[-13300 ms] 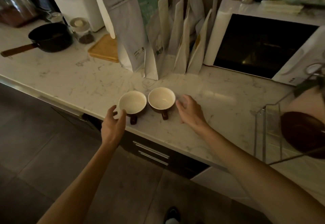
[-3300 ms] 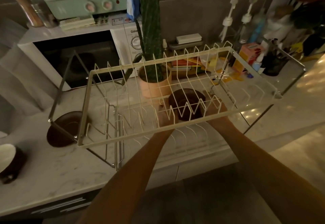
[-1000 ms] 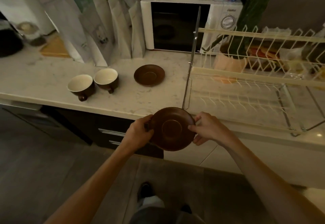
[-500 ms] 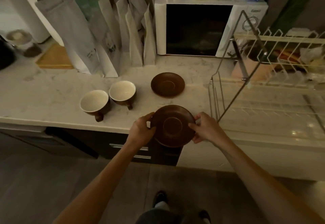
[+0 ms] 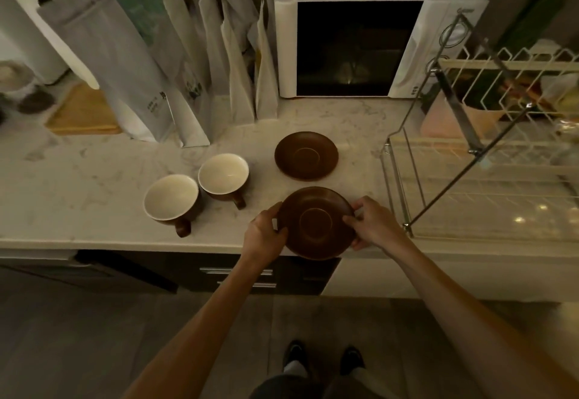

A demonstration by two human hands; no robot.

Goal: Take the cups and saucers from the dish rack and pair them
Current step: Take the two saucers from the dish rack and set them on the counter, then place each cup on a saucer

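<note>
I hold a brown saucer point(image 5: 316, 222) by its rim over the counter's front edge, my left hand point(image 5: 264, 235) on its left side and my right hand point(image 5: 374, 224) on its right. A second brown saucer point(image 5: 306, 154) lies flat on the counter just behind it. Two brown cups with cream insides stand upright to the left: the nearer cup point(image 5: 171, 198) and the farther cup point(image 5: 223, 176), handles pointing toward me. The wire dish rack point(image 5: 488, 160) stands at the right; no cups or saucers show in it.
A white microwave point(image 5: 360, 44) sits behind the saucers. Several tall paper bags point(image 5: 175, 63) lean against the wall at the back left, with a wooden board point(image 5: 83, 113) beside them. The marble counter point(image 5: 78, 179) ends at a drawer front below my hands.
Both hands have carried the held saucer forward, from just off the counter's front edge to over the counter in front of the other saucer. The cups and the other saucer have stayed put.
</note>
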